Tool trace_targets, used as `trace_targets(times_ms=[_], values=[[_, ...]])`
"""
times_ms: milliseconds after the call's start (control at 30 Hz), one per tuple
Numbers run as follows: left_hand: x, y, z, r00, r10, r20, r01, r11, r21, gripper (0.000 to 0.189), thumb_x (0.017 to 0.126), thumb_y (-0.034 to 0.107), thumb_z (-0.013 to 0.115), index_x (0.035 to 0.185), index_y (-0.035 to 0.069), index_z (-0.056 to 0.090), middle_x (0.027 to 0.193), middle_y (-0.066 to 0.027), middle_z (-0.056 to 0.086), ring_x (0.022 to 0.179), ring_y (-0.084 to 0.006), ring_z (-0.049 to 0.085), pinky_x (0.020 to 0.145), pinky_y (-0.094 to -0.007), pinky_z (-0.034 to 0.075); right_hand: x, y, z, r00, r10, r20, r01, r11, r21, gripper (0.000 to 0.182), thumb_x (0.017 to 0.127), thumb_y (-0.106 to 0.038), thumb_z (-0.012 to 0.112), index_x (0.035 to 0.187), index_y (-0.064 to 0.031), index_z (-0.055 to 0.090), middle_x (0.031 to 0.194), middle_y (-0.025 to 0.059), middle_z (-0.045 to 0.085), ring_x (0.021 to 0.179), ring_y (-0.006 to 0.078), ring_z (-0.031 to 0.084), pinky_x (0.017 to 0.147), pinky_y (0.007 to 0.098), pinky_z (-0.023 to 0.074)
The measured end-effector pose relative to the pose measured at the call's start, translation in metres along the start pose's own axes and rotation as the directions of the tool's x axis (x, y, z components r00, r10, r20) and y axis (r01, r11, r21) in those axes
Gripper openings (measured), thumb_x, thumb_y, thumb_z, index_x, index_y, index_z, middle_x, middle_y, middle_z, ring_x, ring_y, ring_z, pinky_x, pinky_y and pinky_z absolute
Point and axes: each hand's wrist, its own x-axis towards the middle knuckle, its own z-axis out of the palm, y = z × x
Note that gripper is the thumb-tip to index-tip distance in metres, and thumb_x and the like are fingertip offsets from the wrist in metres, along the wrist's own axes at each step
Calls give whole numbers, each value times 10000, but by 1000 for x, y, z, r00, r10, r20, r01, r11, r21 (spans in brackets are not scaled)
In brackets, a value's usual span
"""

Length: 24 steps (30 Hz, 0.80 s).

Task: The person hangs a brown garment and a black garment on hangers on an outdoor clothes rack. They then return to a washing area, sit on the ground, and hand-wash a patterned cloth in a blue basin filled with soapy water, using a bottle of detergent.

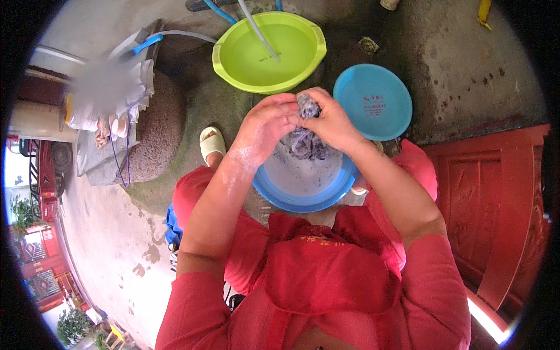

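Observation:
A wet, dark grey-and-white patterned cloth [309, 146] hangs bunched from my two hands, its lower end over a blue basin [280, 199]. My right hand [330, 114] grips the cloth between thumb and fingers, and a crumpled knob of it sticks out above the thumb. My left hand [269, 124] meets it from the other side, fingertips and thumb against the cloth and the right hand; part of this hold is hidden. White suds cover my left wrist. Cloudy, soapy water [291, 173] with dark flecks fills the basin, which stands between my legs.
Beyond my hands stands a lime-green basin [223, 72] of water with a pale hose [262, 37] running into it. A light-blue basin [372, 83] sits at the right. A stone ledge [153, 127] with containers and a blue-handled brush [148, 43] is on the left; a red wooden door [481, 183] is at right.

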Motion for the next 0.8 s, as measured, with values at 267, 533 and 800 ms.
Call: trace_targets(times_ms=[267,533,800], values=[[-6,-31,-16,897,-436,-71,381,845,-375,609,808,505,521,1196,46,425,1205,-200,457,1140,-304,433,951,-508,352,-33,-54,67,925,-358,124,366,929,-48,267,595,-91,656,827,-62,527,812,111,507,783,311,543,681,374,449],[-6,-33,1,963,-117,-242,12,918,-397,368,720,258,477,983,6,531,1024,-184,568,906,-293,562,780,-429,459,22,7,37,955,-124,-271,-6,901,-434,221,713,-222,637,627,-86,486,701,105,543,606,303,548,532,397,440],[-7,-39,11,924,-210,-320,66,911,-407,333,891,387,382,1015,117,532,961,-79,596,847,-236,583,748,-385,495,-3,2,56,955,-268,-130,213,920,-330,149,614,-153,658,691,-81,553,756,125,555,713,314,561,630,392,460]])
